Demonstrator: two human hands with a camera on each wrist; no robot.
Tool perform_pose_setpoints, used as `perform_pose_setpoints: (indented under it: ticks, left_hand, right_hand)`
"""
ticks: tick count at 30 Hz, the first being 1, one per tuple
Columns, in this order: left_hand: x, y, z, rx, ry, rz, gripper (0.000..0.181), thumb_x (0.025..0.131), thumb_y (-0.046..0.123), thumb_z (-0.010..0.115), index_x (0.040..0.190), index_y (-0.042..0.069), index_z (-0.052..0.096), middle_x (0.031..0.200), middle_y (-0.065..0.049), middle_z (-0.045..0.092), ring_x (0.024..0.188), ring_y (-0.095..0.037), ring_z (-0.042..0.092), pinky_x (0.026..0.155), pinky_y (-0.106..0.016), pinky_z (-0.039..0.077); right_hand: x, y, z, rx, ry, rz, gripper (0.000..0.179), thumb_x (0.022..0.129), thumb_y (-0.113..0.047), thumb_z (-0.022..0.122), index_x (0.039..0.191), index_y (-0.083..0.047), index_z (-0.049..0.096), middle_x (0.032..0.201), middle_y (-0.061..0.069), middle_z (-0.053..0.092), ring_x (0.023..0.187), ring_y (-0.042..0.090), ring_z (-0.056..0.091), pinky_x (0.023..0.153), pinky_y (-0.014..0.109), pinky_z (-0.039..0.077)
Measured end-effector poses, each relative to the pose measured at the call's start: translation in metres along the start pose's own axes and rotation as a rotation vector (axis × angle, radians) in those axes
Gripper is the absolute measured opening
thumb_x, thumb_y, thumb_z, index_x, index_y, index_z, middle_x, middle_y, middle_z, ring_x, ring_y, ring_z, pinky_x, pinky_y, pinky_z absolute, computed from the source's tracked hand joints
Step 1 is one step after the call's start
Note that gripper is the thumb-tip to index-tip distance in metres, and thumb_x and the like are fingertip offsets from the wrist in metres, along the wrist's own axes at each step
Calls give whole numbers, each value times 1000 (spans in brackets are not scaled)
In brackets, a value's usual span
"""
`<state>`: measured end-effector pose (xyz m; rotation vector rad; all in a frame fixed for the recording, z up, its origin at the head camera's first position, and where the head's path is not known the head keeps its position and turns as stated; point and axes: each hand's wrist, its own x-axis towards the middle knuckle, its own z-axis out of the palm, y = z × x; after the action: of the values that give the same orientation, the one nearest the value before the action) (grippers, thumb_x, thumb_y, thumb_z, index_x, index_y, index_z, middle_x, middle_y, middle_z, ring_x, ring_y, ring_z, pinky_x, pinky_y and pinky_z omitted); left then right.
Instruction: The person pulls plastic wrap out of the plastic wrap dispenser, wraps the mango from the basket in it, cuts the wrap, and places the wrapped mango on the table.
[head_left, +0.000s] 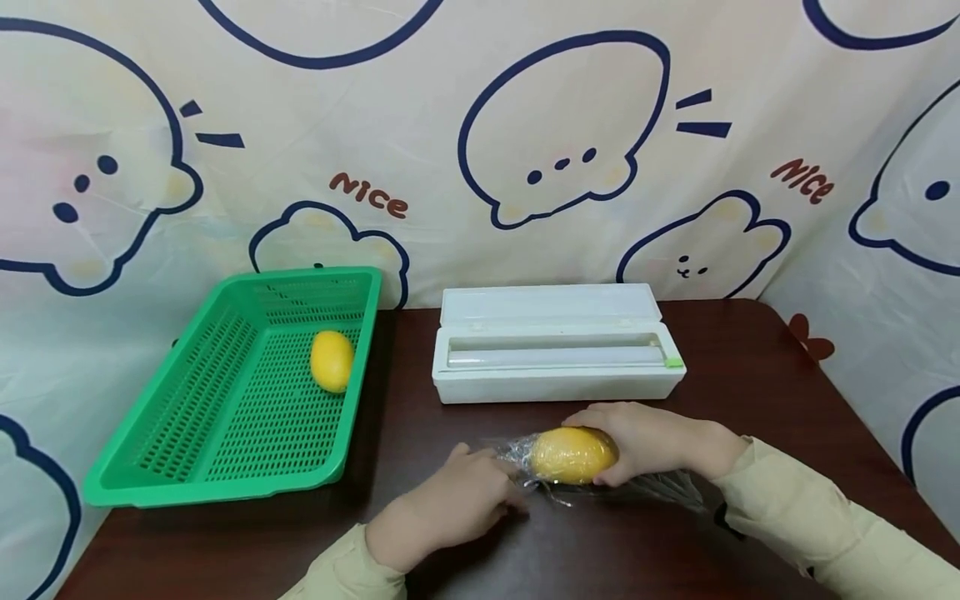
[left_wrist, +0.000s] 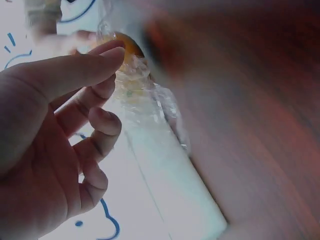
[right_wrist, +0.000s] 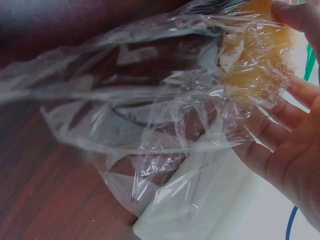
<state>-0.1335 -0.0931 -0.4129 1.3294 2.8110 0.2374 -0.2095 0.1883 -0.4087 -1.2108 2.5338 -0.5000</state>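
In the head view a lemon, wrapped in clear plastic film, is over the table in front of the white box. My right hand grips its right side, thumb at the near side and fingers over the far side. My left hand is at the left end of the wrapping, where its thumb and forefinger pinch the bunched plastic film. From the right wrist view, a long loose tail of film trails away from the lemon, creased and transparent.
A white box with its lid raised stands behind the hands, a roll of film inside. To the left, a green basket holds another lemon. A patterned cloth hangs behind the dark wooden table.
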Motion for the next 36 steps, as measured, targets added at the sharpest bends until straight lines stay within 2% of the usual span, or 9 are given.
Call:
perform_pose_setpoints:
  ticks: [4,6,8,10,12,14,18,27,36]
  left_hand:
    - [-1,-11,-6,-102,145,-64,9,84,15,82,86,24,81,83,13,66,78,-6,62,61,-29,45]
    - [1,-12,-11,-189,269,-113,4,86,18,83,85,18,79,84,9,65,77,-8,62,63,-28,50]
    - [5,-12,-16,-290,375,-152,11,87,22,83,92,13,78,91,6,64,81,-11,62,70,-28,53]
    - [11,-11,-20,-354,409,-186,26,87,27,84,106,11,75,103,2,64,90,-16,64,78,-31,55]
    - [19,-10,-21,-382,381,-202,46,86,33,85,123,10,69,118,-3,63,101,-21,64,86,-36,55]
    - [26,-8,-18,-402,301,-238,64,85,40,85,136,11,61,129,-5,61,110,-23,63,92,-40,54]
    - [37,-7,-7,-395,214,-285,82,83,50,84,146,9,50,138,-7,59,113,-24,62,92,-42,53]
    - [46,-12,-3,-329,194,-301,90,77,42,91,147,6,47,128,-8,65,105,-21,64,86,-44,53]
    - [44,-16,1,-361,162,-325,91,77,46,89,147,6,48,132,-6,64,110,-20,62,88,-48,52]
  right_hand:
    - [3,0,-2,-33,42,18,65,79,-30,86,135,-9,62,123,-1,64,103,12,59,89,37,52]
    - [5,-2,-3,-51,57,16,65,79,-29,85,135,-8,61,123,0,64,103,13,60,89,37,52]
    - [7,-6,-4,-63,67,16,66,79,-29,85,136,-8,61,123,0,63,102,14,60,87,37,52]
    - [9,-10,-5,-68,72,13,66,79,-28,86,136,-8,60,123,0,63,101,13,59,86,36,52]
    - [12,-15,-5,-80,81,-4,66,78,-27,86,136,-7,60,122,0,62,99,12,59,85,35,53]
    - [16,-20,-4,-94,93,-33,67,77,-27,87,135,-6,60,120,-1,63,97,12,59,83,34,53]
    - [22,-27,-4,-121,125,-93,68,77,-27,87,136,-5,60,117,-2,62,96,10,59,82,31,53]
    - [26,-37,-10,-113,149,-106,64,77,-22,86,133,-4,60,118,-1,62,101,12,60,86,32,54]
    - [25,-40,-13,-119,156,-80,67,77,-24,87,135,-3,59,119,0,62,101,13,60,86,32,54]
